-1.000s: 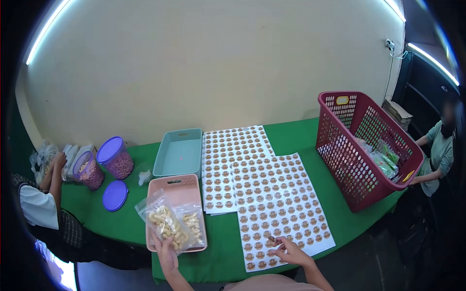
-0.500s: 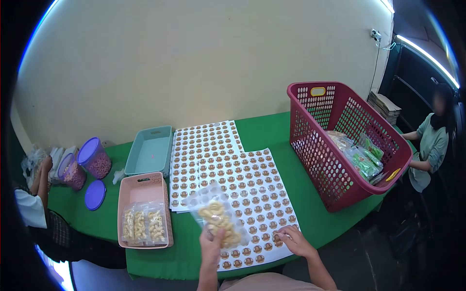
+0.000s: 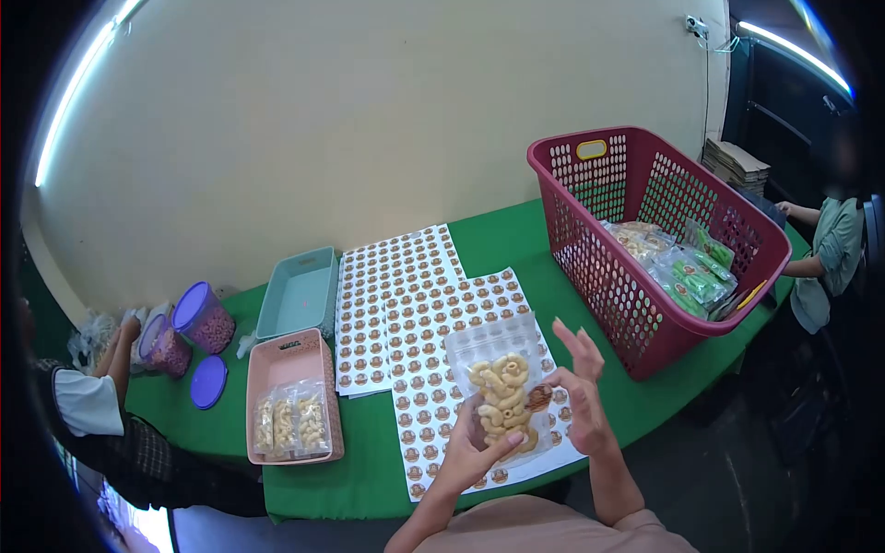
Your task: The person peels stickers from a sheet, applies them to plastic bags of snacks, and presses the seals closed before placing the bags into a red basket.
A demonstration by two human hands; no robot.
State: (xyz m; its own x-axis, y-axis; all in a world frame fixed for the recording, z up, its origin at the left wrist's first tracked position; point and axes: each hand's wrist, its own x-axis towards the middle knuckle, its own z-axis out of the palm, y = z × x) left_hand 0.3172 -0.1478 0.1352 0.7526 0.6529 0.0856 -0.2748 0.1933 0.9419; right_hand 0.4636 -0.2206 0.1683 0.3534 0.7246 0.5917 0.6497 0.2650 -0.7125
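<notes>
A clear pouch of pale, curled snack pieces [image 3: 502, 392] is gripped near its lower end by my left hand [image 3: 472, 450], thumb across the front. Between thumb and index finger of my right hand [image 3: 585, 405] is a round brown sticker [image 3: 538, 398], right at the pouch's right side. The other right fingers are spread upward. Below both hands lies a white sheet of round brown stickers [image 3: 426, 405], overlapping another sticker sheet [image 3: 364, 313] behind it.
A pink basket [image 3: 267, 359] with several filled pouches stands left, a teal basket [image 3: 297, 293] behind it. The large maroon laundry basket [image 3: 599, 263] at right contains more pouches. Purple-lidded tubs [image 3: 207, 323] stand far left. One person [image 3: 88, 401] is at left, another [image 3: 837, 240] at right.
My right hand has lifted from the sticker sheet with a sticker and come to the pouch. My left hand has moved right with the pouch, which now stands more upright. The view has shifted.
</notes>
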